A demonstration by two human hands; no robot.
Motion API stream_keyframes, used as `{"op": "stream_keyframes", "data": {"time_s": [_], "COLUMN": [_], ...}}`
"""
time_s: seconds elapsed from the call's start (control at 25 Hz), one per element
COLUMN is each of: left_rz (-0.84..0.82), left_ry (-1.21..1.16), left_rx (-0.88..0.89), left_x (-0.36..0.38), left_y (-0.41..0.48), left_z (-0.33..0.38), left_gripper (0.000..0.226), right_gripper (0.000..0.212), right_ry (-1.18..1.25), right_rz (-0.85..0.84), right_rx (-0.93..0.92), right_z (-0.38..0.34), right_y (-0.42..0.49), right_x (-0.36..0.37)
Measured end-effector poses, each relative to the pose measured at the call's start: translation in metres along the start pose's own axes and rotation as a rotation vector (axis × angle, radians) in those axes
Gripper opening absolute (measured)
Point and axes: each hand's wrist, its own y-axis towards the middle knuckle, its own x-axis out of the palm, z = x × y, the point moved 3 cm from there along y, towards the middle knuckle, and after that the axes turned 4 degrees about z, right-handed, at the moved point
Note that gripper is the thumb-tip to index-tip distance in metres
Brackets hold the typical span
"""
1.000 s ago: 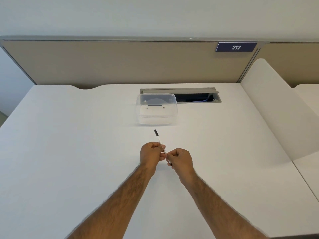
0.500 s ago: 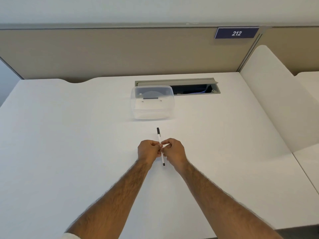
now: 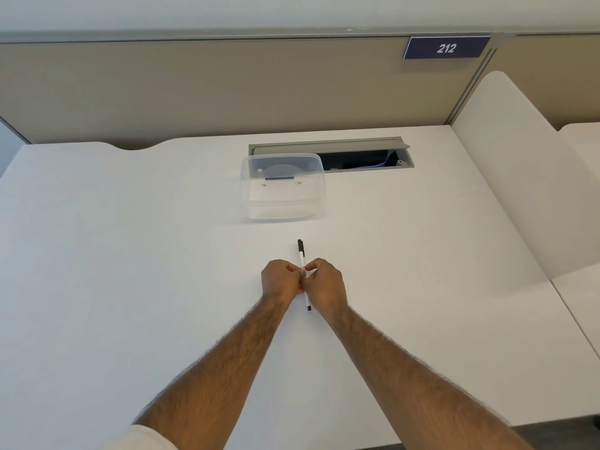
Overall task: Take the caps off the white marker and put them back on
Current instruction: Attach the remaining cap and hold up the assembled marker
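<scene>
The white marker [image 3: 301, 259] is a thin white stick with a black cap at each end. It points away from me, the long black cap [image 3: 300, 247] at its far end and a short black cap [image 3: 308, 308] at its near end. My left hand [image 3: 281, 280] and my right hand [image 3: 324, 282] meet at its middle, fingertips pinched on the barrel from either side. The middle of the barrel is hidden by my fingers. Both caps sit on the marker. Whether it rests on the white desk [image 3: 130, 254] or hangs just above it, I cannot tell.
A clear plastic box [image 3: 282, 186] stands on the desk beyond the marker. Behind it lies an open grey cable hatch [image 3: 363, 154]. A beige partition with a sign reading 212 [image 3: 446, 48] closes the back; a white divider [image 3: 519, 190] rises on the right.
The marker has swung from a tilt to the far left to nearly straight away from me. Both hands have closed together on its middle, and its near cap now shows below them.
</scene>
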Motion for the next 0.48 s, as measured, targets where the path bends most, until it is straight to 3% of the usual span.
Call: {"op": "stream_keyframes", "data": {"time_s": [0.48], "left_rz": [0.01], "left_ry": [0.155], "left_rx": [0.038], "left_x": [-0.0038], "left_y": [-0.0016], "left_z": [-0.0012], "left_gripper": [0.008], "right_gripper": [0.022], "right_ry": [-0.052], "right_rz": [-0.032], "right_rx": [-0.018], "right_z": [0.0024], "right_y": [0.0018], "right_x": [0.0036]}}
